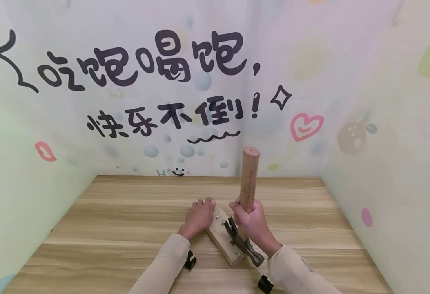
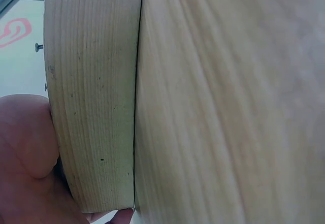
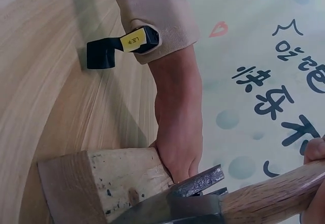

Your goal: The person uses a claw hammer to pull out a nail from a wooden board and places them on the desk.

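A thick wooden block point(image 1: 220, 234) lies slantwise on the table, its upper face dotted with dark holes and a few nails. At its far end my left hand point(image 1: 201, 214) holds it, fingers curled over the edge. The left wrist view shows the block's long side and a nail point(image 2: 39, 47) sticking out of it. My right hand point(image 1: 252, 220) grips a claw hammer by its wooden handle point(image 1: 249, 179), which stands nearly upright. The dark hammer head point(image 1: 242, 243) is down at the block, its claw close to the nails. In the right wrist view the head hides part of the block.
The wood-grain table point(image 1: 126, 228) meets pale printed walls point(image 1: 347, 81) at the back and sides. Black wrist cameras, one on the left sleeve point(image 3: 144, 38), stick out beside both cuffs.
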Demonstrator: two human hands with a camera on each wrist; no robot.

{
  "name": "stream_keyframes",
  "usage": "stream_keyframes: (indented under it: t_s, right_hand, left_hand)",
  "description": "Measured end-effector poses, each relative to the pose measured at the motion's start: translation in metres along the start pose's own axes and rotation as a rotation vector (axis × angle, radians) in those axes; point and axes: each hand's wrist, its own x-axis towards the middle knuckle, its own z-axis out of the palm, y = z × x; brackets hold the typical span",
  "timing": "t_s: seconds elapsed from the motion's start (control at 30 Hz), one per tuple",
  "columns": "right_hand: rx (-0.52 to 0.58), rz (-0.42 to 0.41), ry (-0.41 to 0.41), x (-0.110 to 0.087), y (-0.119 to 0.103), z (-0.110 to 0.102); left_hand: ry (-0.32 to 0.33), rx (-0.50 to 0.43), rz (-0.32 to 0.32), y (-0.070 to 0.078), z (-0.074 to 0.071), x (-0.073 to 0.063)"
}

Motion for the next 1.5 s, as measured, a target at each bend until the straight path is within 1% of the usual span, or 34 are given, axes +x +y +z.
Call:
stream_keyframes:
  t_s: [0.07, 0.13, 0.3, 0.43, 0.53, 0.67, 0.83, 0.97, 1.1, 1.17, 1.27, 1.37, 1.47, 1.5]
  right_hand:
    - [0.015, -0.042, -0.001, -0.002, 0.000, -0.001]
    - [0.023, -0.063, -0.005, -0.003, 0.000, -0.001]
    - [0.040, -0.069, -0.040, -0.003, -0.003, -0.002]
    - [0.076, -0.068, -0.035, -0.001, -0.004, -0.004]
    - [0.120, -0.043, -0.018, 0.001, -0.004, -0.006]
    - [0.156, 0.010, -0.010, 0.006, -0.004, -0.008]
    - [0.172, 0.030, -0.002, 0.011, -0.007, -0.010]
    - [0.181, 0.017, -0.020, 0.015, -0.011, -0.011]
    - [0.162, -0.009, -0.028, 0.019, -0.017, -0.011]
    - [0.159, -0.016, -0.027, 0.020, -0.021, -0.011]
    - [0.163, -0.021, -0.029, 0.022, -0.025, -0.011]
    - [0.178, -0.021, -0.031, 0.023, -0.028, -0.010]
    - [0.200, -0.002, -0.038, 0.025, -0.030, -0.011]
    - [0.204, 0.003, -0.038, 0.025, -0.030, -0.012]
  left_hand:
    - [0.000, 0.002, -0.002, -0.001, 0.000, 0.000]
    - [-0.003, -0.001, -0.004, -0.002, 0.000, -0.001]
    - [-0.013, -0.023, -0.007, -0.004, 0.001, -0.001]
    - [-0.007, -0.017, 0.000, -0.003, 0.002, -0.002]
    - [0.013, -0.010, 0.013, -0.003, 0.001, -0.002]
    - [0.032, 0.001, 0.022, -0.004, 0.002, -0.003]
    - [0.052, 0.017, 0.048, -0.003, 0.001, -0.002]
    - [0.099, 0.008, 0.071, -0.002, 0.001, 0.000]
    - [0.183, 0.009, 0.088, -0.001, -0.002, 0.001]
    - [0.225, 0.012, 0.097, 0.001, -0.005, 0.000]
    - [0.263, -0.007, 0.111, 0.004, -0.010, -0.002]
    - [0.287, -0.036, 0.142, 0.008, -0.015, -0.007]
    - [0.304, -0.075, 0.208, 0.012, -0.020, -0.014]
    - [0.299, -0.089, 0.229, 0.013, -0.022, -0.017]
